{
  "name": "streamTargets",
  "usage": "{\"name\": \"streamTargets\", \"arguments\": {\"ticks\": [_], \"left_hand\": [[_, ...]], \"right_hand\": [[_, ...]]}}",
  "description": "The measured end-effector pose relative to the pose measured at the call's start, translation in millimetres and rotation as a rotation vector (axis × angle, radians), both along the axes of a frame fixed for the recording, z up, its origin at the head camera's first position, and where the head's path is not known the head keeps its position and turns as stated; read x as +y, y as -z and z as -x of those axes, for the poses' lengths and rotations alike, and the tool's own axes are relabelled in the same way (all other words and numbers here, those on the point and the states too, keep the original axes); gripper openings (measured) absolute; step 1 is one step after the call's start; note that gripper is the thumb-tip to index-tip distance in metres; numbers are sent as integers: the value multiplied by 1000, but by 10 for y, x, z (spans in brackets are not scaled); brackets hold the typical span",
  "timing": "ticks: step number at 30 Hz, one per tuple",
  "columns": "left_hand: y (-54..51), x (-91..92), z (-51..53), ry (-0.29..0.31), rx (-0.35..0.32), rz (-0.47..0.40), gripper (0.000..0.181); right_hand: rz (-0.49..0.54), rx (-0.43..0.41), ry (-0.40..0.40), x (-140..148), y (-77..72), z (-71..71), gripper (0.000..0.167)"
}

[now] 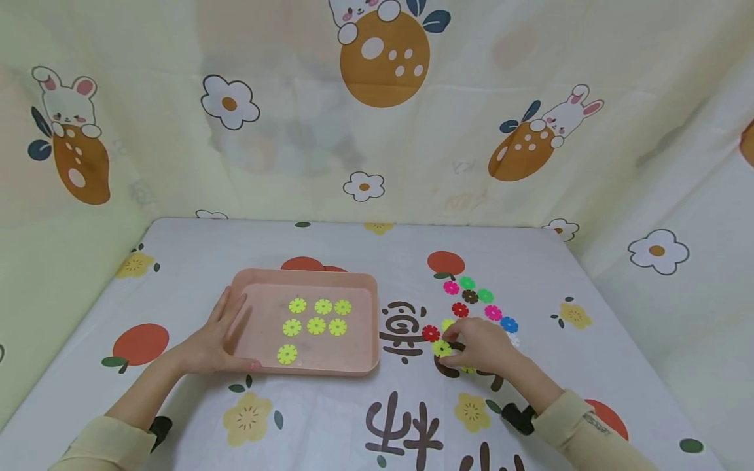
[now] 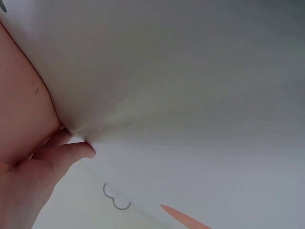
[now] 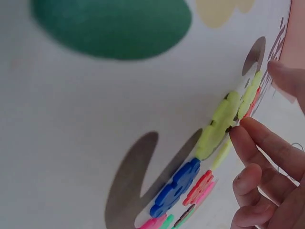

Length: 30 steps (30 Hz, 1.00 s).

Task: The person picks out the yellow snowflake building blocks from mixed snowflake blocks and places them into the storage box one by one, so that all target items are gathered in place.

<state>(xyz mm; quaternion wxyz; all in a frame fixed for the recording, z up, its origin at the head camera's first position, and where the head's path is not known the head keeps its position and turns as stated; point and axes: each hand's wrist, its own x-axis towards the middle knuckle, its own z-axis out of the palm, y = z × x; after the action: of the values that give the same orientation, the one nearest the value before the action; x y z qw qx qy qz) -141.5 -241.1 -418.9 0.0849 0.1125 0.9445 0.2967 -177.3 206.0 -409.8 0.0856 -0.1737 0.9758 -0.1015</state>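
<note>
A pink rectangular tray (image 1: 318, 275) holds several yellow-green flower-shaped plastic discs (image 1: 316, 326). At its left end my left hand (image 1: 207, 343) grips the corner, fingers along the left rim and thumb on the front rim. The left wrist view shows part of the tray (image 2: 24, 105) beside that hand (image 2: 33, 181). To the right of the tray, my right hand (image 1: 483, 345) holds a yellow-green flower-shaped disc (image 1: 442, 348) between thumb and index finger, at the tabletop. In the right wrist view, that disc (image 3: 249, 98) sits between the thumb and index fingertip (image 3: 250, 125).
Loose discs lie around the right hand: red (image 1: 460, 309), pink (image 1: 493, 313), green (image 1: 485, 296), dark brown (image 1: 470, 296) and blue (image 1: 509, 324). Another yellow-green disc (image 3: 218, 126) lies under the fingers. A printed cloth (image 1: 330, 418) covers the table; a patterned curtain (image 1: 283, 163) hangs behind.
</note>
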Motion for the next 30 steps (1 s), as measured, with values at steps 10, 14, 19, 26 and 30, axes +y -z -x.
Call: {"name": "streamTargets", "arguments": {"ticks": [10, 14, 19, 26, 30], "left_hand": [[-1, 7, 5, 7, 8, 2, 121], [-1, 3, 6, 1, 1, 3, 121], [-7, 0, 7, -2, -1, 9, 121], [8, -8, 7, 8, 8, 5, 122], [9, -6, 7, 8, 11, 3, 122]], "right_hand": [[-31, 1, 26, -43, 21, 21, 32], [-28, -7, 38, -59, 33, 33, 31], [-25, -4, 38, -73, 47, 39, 31], [-26, -16, 46, -90, 35, 37, 31], [-18, -17, 52, -91, 21, 34, 30]]}}
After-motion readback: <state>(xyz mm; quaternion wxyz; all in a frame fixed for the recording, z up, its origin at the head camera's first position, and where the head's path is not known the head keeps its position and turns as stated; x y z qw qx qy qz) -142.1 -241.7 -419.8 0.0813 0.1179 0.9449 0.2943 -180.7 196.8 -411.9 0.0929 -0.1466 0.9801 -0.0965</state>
